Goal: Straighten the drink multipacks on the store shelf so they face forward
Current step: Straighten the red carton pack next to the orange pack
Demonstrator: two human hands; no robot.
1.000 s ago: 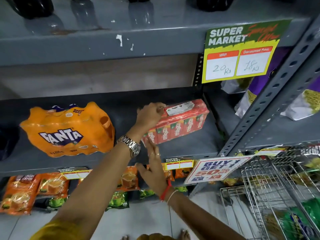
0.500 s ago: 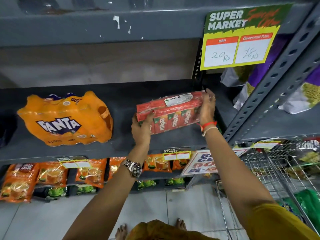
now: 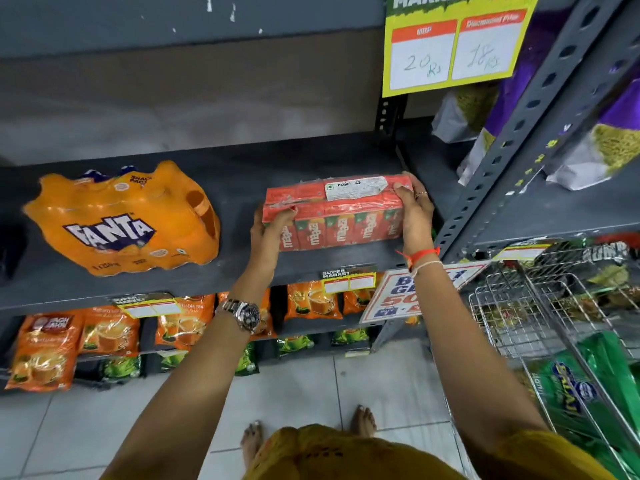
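Note:
A red shrink-wrapped multipack of Maaza juice cartons (image 3: 341, 216) sits on the grey shelf (image 3: 242, 275), its long printed side facing me and nearly parallel to the shelf edge. My left hand (image 3: 268, 233) grips its left end, thumb on top. My right hand (image 3: 414, 211) clasps its right end. An orange Fanta multipack (image 3: 124, 220) rests to the left on the same shelf, its logo facing out but tilted a little.
A perforated grey upright (image 3: 512, 140) stands just right of the red pack. A wire basket (image 3: 554, 323) holding packets is at lower right. Tea pouches (image 3: 110, 330) fill the shelf below. A yellow price sign (image 3: 450, 50) hangs above.
My right hand came up from below the shelf onto the red pack's right end. My left hand shifted to its left end. The pack turned from slanted to nearly square with the shelf edge.

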